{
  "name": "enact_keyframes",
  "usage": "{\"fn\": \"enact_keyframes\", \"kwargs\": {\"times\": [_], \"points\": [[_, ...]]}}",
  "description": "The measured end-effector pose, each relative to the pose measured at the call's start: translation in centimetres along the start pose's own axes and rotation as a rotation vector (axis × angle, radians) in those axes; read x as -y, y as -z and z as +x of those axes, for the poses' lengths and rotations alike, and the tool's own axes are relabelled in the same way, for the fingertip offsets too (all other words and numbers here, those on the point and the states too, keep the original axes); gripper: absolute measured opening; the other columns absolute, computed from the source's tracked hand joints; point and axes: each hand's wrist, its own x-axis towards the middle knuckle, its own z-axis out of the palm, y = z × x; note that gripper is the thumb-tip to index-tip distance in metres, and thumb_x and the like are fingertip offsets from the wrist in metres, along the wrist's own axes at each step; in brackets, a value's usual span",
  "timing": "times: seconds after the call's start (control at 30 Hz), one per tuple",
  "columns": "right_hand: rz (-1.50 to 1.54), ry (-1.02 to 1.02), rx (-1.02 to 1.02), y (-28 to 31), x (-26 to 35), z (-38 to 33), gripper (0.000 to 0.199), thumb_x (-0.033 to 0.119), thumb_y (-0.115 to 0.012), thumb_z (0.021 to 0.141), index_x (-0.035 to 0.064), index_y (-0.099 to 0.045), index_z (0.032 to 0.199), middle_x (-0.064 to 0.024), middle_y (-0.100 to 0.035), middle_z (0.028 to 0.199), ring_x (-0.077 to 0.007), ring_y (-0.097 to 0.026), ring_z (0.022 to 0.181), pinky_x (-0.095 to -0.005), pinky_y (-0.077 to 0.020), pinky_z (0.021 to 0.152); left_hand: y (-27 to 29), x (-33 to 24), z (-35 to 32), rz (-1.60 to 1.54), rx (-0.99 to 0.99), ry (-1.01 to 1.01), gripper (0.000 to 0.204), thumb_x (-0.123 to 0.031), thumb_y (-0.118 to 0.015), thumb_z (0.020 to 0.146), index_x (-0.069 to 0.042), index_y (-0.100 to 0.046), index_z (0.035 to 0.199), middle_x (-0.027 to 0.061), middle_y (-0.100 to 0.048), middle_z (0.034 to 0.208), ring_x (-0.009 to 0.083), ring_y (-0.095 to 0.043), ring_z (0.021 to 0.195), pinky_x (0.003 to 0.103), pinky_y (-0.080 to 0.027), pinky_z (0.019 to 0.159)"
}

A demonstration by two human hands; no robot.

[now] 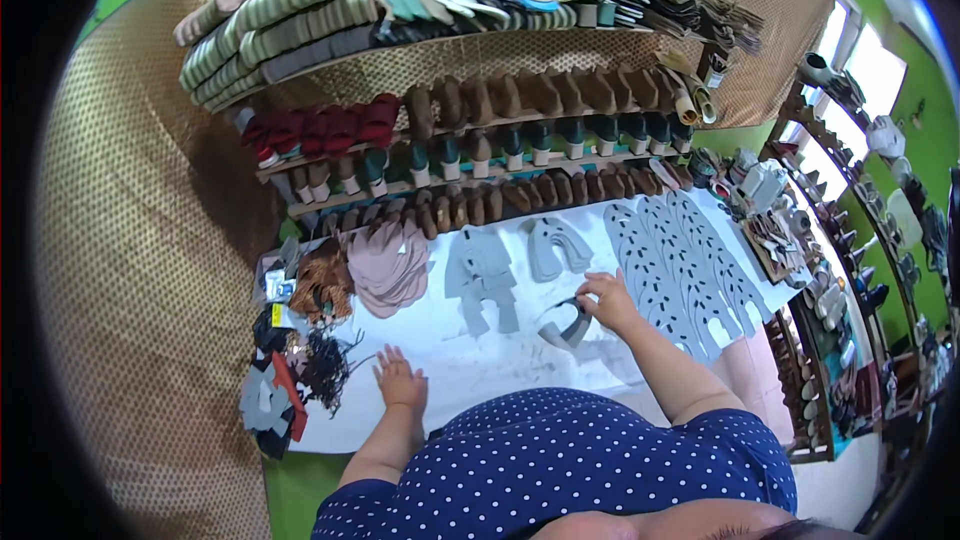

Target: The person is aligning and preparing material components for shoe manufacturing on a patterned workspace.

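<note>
Handling one grey cut-out on the white worktop

Pinching a grey curved piece [568, 324] at its upper end, with the right hand [607, 300] closed on it between thumb and fingertips. Resting the rest of that piece on the white table cover [470, 365], just in front of the body and a little right of centre, apart from the other cut-outs. Judged as the picking-up or placing of a single part from the laid-out leatherwork; impossible to tell which from one look. Calling, by that judgement, for a light, even pull so that the thin strap-like arc does not fold or drag on the cover, and for keeping clear of the perforated grey panels [672, 262] lying just beside the wrist.

Reaching forward with the right forearm from the lower right, elbow bent, wrist turned slightly inward, knuckles up. Lying flat on the cover with the left hand [400, 380], fingers spread and apart, holding nothing, palm down, forearm coming straight up from the lower edge.

Lying beyond the hands: two groups of flat grey shapes [481, 278], a stack of pale pink pieces [389, 266], brown woven pieces [322, 286], black cords [326, 360]. Standing behind all this, shelves of shoes [480, 152].
</note>
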Motion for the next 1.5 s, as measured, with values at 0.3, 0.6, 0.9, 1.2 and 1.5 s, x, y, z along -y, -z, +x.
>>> {"fn": "enact_keyframes", "kwargs": {"times": [0.3,0.6,0.9,1.2,1.5], "points": [[0.174,-0.124,0.246,-0.3,-6.9,5.0,0.013,0.022,-0.07,0.088,0.0147,-0.073,0.098,-0.0009,-0.073,0.099,-0.0234,-0.062,0.113,-0.0656,-0.0175,0.116,-3.3,-9.3,2.7,-0.181,0.063,0.096,0.087,-0.043,-0.058,0.092,-0.004,-0.019,0.159,0.0183,-0.009,0.168,0.0391,-0.006,0.155,0.057,-0.006,0.122],[0.111,-0.138,0.294,-6.0,-13.3,19.5,0.02,0.022,-0.069,0.086,0.0107,-0.073,0.102,-0.0096,-0.074,0.094,-0.0273,-0.07,0.091,-0.0417,-0.0485,0.094,-1.6,-10.3,3.2,-0.12,0.155,0.135,0.086,-0.044,-0.058,0.091,-0.005,-0.022,0.159,0.0174,-0.015,0.167,0.0375,-0.008,0.155,0.058,-0.004,0.122],[0.078,-0.284,0.265,-11.2,-17.7,28.0,0.02,0.02,-0.071,0.084,0.011,-0.074,0.102,-0.0133,-0.074,0.096,-0.0278,-0.071,0.088,-0.0363,-0.0548,0.08,-1.5,-10.4,3.6,-0.125,0.192,0.136,0.084,-0.042,-0.059,0.089,-0.005,-0.026,0.157,0.018,-0.017,0.166,0.0388,-0.009,0.154,0.059,-0.004,0.122],[-0.167,-0.285,0.204,-13.3,-15.2,27.2,0.028,0.026,-0.067,0.089,0.0129,-0.072,0.113,-0.0113,-0.067,0.124,-0.03,-0.06,0.119,-0.0633,-0.0373,0.107,-1.5,-10.0,3.7,-0.125,0.21,0.146,0.084,-0.039,-0.061,0.088,-0.005,-0.027,0.157,0.0187,-0.017,0.166,0.0396,-0.008,0.154,0.059,-0.003,0.121],[-0.348,-0.13,-0.087,-17.2,-10.8,24.5,0.053,0.036,-0.066,0.09,0.0145,-0.056,0.137,-0.0067,-0.053,0.144,-0.031,-0.04,0.141,-0.0764,-0.0114,0.112,-1.9,-10.1,4.2,-0.101,0.219,0.127,0.086,-0.04,-0.061,0.088,-0.005,-0.025,0.157,0.0186,-0.018,0.166,0.0392,-0.009,0.154,0.06,-0.003,0.121]]}}
